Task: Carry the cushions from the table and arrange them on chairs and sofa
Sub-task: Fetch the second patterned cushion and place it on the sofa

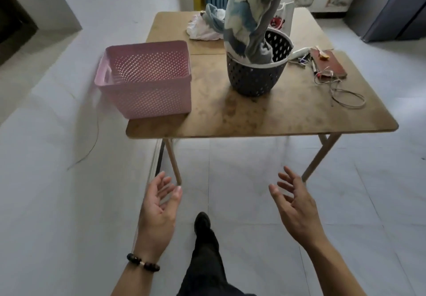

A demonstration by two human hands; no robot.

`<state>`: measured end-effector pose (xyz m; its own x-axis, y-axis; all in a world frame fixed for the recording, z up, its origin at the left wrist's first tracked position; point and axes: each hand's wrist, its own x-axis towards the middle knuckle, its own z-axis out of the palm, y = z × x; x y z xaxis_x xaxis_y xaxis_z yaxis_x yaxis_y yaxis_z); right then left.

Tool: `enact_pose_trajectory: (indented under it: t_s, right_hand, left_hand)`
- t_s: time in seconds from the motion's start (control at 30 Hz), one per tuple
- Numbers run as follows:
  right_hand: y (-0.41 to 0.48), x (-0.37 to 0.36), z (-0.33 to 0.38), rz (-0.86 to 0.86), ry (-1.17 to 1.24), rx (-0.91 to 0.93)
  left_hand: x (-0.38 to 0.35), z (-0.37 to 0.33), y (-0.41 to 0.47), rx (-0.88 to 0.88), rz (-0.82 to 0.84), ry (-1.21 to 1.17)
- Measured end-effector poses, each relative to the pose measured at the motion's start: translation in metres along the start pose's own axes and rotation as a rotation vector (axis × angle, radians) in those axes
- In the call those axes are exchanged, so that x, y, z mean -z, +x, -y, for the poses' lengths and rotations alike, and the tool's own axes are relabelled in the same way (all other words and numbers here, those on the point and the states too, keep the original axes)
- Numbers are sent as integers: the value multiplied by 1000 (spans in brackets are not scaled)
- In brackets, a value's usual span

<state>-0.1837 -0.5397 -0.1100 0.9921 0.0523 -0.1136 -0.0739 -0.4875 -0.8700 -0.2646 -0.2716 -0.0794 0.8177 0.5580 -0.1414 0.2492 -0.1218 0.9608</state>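
On the table (265, 116), a cushion (251, 19) stands in the dark basket (255, 76); carrying looks unstarted. Short of the table, left hand (159, 212) and right hand (297, 210) are spread, empty.

Your left hand (159, 212) and right hand (297, 210) are bare, and both forearms show no sleeves as they come in from the bottom of the frame. On your left wrist you wear a bracelet (143, 262) of dark round beads with one lighter bead among them. At bottom centre, your leg (207, 256) is in dark trousers, ending in a dark shoe (202, 222).
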Motion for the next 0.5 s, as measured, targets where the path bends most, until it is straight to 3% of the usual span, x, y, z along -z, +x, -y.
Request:
enact_pose_trajectory:
  t_s: [0.37,0.5]
  right_hand:
    - [220,1,102,-230,48,0]
    - [305,1,103,-193,95,12]
  left_hand:
    - [-92,-125,276,-161,285,32]
    - [-145,-135,343,-156,323,10]
